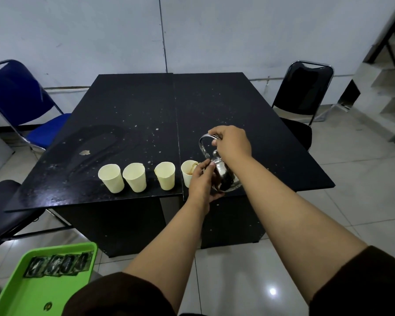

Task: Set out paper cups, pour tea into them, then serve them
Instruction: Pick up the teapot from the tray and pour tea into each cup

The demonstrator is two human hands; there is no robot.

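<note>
Teapot (225, 176) is tipping over the cup (187, 173) rightmost in the row; right hand (232, 142) is gripping its handle, left hand (201, 181) steadying its body. Pouring is underway; next comes the neighbouring cup (165, 175).

Dim, cool, even indoor light fills the view. A lamp's glare spot shines on the floor tiles (272, 291) below the gripped kettle (224, 176). Wide-angle distortion bends the edges; focus is soft.
</note>
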